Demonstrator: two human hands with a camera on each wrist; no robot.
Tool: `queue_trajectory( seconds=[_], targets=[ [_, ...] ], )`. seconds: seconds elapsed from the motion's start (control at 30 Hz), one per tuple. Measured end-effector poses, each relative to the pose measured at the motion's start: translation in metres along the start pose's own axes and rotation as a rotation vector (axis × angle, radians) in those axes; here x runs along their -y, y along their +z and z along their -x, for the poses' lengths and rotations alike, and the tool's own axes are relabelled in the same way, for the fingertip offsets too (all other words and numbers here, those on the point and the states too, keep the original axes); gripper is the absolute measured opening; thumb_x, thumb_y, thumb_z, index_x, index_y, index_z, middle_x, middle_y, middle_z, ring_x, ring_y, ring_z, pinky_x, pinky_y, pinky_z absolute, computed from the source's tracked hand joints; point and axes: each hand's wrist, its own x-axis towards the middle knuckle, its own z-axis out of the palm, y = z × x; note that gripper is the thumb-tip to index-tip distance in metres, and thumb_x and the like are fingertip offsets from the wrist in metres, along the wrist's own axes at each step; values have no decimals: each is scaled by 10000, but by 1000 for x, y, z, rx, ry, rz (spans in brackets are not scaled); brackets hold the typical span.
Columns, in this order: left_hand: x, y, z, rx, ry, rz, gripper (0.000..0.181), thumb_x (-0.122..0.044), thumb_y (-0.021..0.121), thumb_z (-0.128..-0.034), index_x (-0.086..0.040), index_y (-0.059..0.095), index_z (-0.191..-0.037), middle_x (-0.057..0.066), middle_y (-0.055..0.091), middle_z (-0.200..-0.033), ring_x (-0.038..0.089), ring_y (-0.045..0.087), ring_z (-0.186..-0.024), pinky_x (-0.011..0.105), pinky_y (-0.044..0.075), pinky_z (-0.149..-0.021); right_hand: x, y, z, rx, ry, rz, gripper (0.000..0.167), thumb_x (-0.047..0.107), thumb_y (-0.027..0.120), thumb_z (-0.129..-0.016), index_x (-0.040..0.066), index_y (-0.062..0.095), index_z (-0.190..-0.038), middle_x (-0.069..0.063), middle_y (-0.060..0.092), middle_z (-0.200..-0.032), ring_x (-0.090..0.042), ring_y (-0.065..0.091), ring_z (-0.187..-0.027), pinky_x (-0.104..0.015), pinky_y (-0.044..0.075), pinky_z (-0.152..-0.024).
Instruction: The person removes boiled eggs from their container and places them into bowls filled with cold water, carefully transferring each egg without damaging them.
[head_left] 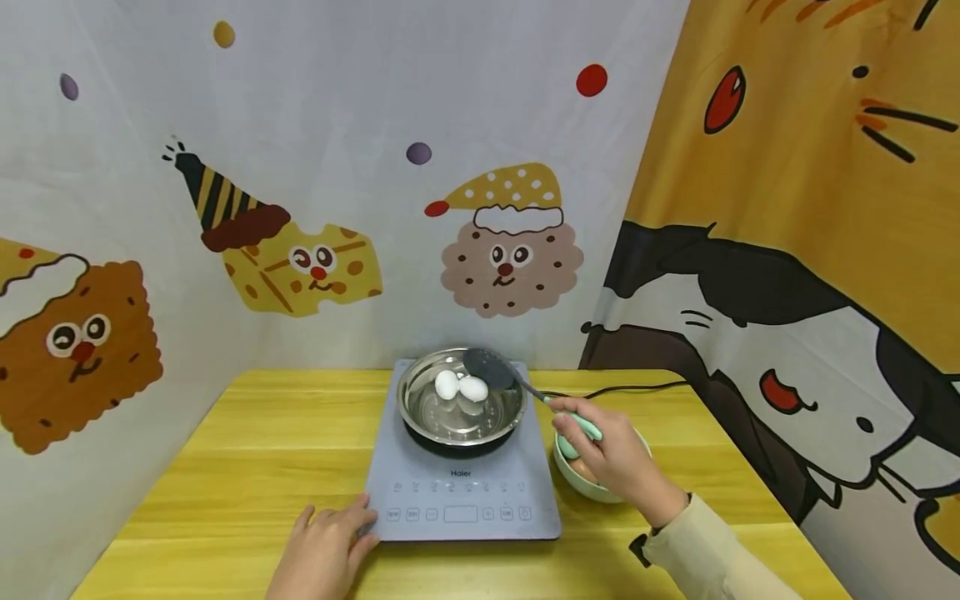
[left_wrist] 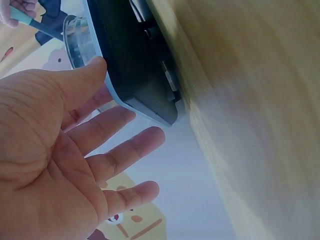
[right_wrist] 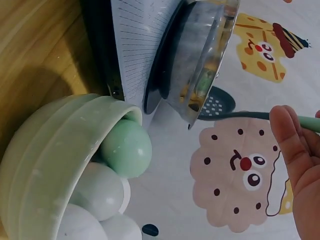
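My right hand point(head_left: 617, 450) grips the green handle of a dark slotted spoon point(head_left: 489, 368). Its perforated head point(right_wrist: 216, 103) is over the back right rim of a steel pan point(head_left: 461, 425). Two white eggs point(head_left: 472, 388) lie side by side in the pan, which rests on a grey induction cooktop point(head_left: 461, 490). With fingers spread, my left hand point(head_left: 322, 546) is at the cooktop's front left corner; in the left wrist view the thumb point(left_wrist: 95, 70) touches its edge.
Right of the cooktop stands a pale green bowl point(right_wrist: 35, 145) holding several eggs, one of them green point(right_wrist: 127, 149). A black cord point(head_left: 633, 387) runs behind it along the wooden table point(head_left: 292, 433). Printed cloth point(head_left: 337, 100) hangs at the back and right.
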Motion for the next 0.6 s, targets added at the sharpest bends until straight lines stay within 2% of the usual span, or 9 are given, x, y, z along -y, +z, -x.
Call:
queue_trajectory(
  seconds=[0.03, 0.13, 0.27, 0.37, 0.6],
  targets=[
    [0, 0, 0, -1, 1, 0, 268, -261, 857, -903, -171, 800, -1149, 42, 772, -1341, 327, 763, -1126, 796, 421, -1098, 0, 0, 1, 0, -20, 4, 284, 16, 704, -999, 112, 740, -1264, 105, 649, -720, 69, 415, -573, -172, 487, -627],
    [0, 0, 0, -4, 2, -1, 266, -255, 856, -904, -165, 800, -1149, 42, 775, -1334, 332, 763, -1123, 794, 422, -1099, 2, 0, 3, -6, -81, -3, 306, -15, 711, -974, 123, 748, -1244, 159, 552, -654, 89, 457, -596, -144, 484, -631],
    [-1, -1, 1, -7, 1, -4, 268, -250, 856, -903, -165, 797, -1151, 41, 777, -1330, 332, 763, -1122, 792, 421, -1101, 10, 1, 6, 15, -131, -72, 341, -61, 690, -973, 121, 741, -1256, 112, 728, -852, 32, 624, -748, -135, 549, -728],
    [-1, -1, 1, -4, 0, -5, 269, -250, 856, -904, -169, 795, -1153, 42, 775, -1334, 330, 763, -1124, 791, 421, -1103, 18, 3, 9, 47, -155, -141, 370, -92, 670, -975, 105, 727, -1282, 47, 778, -982, -25, 682, -840, -151, 584, -779],
    [-3, -1, 1, -3, -5, -5, 262, -241, 861, -899, -167, 796, -1142, 45, 776, -1331, 325, 766, -1121, 793, 424, -1095, 34, 8, 18, 85, -234, -238, 393, -122, 670, -964, 75, 698, -1303, 49, 737, -922, -20, 643, -793, -147, 582, -753]
  ],
)
